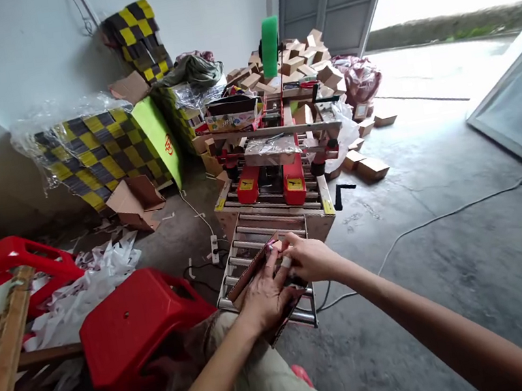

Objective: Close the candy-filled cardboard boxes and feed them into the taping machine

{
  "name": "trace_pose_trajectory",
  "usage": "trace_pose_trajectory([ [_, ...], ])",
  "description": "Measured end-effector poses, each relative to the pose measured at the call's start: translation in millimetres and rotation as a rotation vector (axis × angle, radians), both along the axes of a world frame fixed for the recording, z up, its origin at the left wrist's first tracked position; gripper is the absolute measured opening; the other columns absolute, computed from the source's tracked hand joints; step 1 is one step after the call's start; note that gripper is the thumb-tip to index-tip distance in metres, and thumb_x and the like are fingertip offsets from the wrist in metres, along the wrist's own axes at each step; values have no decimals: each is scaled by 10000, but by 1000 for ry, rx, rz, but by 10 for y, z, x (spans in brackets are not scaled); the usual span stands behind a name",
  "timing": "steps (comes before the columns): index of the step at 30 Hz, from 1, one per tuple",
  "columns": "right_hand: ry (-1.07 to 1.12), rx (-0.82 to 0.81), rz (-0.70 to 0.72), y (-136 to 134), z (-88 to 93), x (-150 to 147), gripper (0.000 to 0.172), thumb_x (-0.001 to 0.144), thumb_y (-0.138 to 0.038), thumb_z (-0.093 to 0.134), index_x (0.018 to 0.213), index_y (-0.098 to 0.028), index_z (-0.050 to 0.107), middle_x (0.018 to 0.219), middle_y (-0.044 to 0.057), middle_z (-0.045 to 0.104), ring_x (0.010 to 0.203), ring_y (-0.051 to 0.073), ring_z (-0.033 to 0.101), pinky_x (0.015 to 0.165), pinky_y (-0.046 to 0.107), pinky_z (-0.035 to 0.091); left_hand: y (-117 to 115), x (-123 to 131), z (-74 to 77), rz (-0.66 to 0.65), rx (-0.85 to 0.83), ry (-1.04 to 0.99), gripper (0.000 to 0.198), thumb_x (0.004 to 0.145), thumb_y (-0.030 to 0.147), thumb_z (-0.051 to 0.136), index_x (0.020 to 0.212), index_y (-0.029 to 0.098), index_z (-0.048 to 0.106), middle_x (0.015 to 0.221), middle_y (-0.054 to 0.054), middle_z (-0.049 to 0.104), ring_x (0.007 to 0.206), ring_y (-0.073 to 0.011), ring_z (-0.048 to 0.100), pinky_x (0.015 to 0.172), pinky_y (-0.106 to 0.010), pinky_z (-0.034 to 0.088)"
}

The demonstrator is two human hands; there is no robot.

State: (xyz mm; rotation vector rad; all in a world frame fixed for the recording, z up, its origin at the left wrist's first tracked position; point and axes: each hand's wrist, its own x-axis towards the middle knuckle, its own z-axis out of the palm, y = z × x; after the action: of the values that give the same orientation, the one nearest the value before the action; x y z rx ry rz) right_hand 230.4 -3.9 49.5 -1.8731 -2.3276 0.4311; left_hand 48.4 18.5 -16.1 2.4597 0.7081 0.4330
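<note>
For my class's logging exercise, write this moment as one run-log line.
left hand: on cardboard box; right hand: at box's far end; box: over rollers; red stool: left of box

A red stool (124, 333) stands at the lower left. A second red stool (53, 276) is positioned beyond it, at the left edge; white scraps (90, 292) lie between the two. A wooden beam (5, 368) runs along the left side. An open carton (131, 206) rests on the floor (433, 313) in front of a stack of black-and-yellow blocks (100, 151), partly covered with clear plastic (43, 117). A bright green board (157, 136) adjoins the stack's right side. A white power strip (214, 247) is located nearby. At the rear: grey metal door (329, 3).
</note>
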Motion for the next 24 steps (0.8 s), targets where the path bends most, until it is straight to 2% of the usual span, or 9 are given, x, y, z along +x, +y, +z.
trace_pose_trajectory([
  [3,249,-74,96,-101,41,186,261,779,-410,611,970,-236,645,1129,36,533,832,142,571,721,238,455,-21,4,-17,92,-3,-50,514,931,370,332,1427,279,229,1514,-32,179,1325,-247,324,1061,-379,345],
  [6,375,-61,97,-167,46,245,454,760,-461,645,1155,-252,563,1030,32,589,894,160,567,760,238,447,-59,15,-53,179,-9,-93,434,932,310,320,1334,200,439,1400,-96,415,1195,-256,490,1023,-390,385],
  [8,310,-25,47,-169,15,194,409,765,-409,651,1138,-257,578,940,18,611,855,161,572,722,236,431,-53,20,-58,179,-50,-105,399,915,320,367,1247,177,537,1311,-131,510,1109,-279,553,989,-417,407],
  [11,182,-6,9,-113,-70,57,190,844,-323,552,1000,-274,649,909,0,610,804,136,573,661,219,387,53,1,-4,93,-203,-164,376,908,345,386,1193,200,585,1203,-100,603,1051,-255,590,955,-369,434],
  [14,69,51,-92,-4,-192,-80,237,906,-351,448,877,-244,658,910,4,596,762,123,564,642,221,358,211,-57,85,-11,-426,-220,401,911,366,359,1176,188,601,1164,-68,632,1089,-231,573,974,-332,419],
  [17,-37,140,-239,123,-331,-214,243,917,-344,418,906,-198,612,938,38,585,798,150,555,723,254,360,248,-117,124,13,-563,-225,465,910,400,324,1172,131,599,1168,-101,624,1126,-254,546,1005,-375,390],
  [19,-57,176,-294,184,-402,-296,227,919,-317,407,941,-180,587,938,54,583,850,172,548,799,284,349,171,-137,92,72,-483,-231,480,858,414,453,1232,125,540,1244,-121,567,1182,-271,496,1035,-399,360],
  [21,-54,199,-329,200,-438,-365,220,925,-300,394,938,-182,579,930,52,583,892,184,536,853,300,330,54,-138,17,170,-299,-256,587,791,375,578,1308,135,438,1343,-138,466,1261,-271,410,1073,-411,315],
  [24,-49,243,-425,139,-451,-462,214,925,-283,382,963,-187,569,1003,65,573,976,203,501,913,320,304,-87,-123,-133,312,-92,-272,615,807,344,576,1339,142,345,1371,-160,400,1297,-262,356,1075,-431,311],
])
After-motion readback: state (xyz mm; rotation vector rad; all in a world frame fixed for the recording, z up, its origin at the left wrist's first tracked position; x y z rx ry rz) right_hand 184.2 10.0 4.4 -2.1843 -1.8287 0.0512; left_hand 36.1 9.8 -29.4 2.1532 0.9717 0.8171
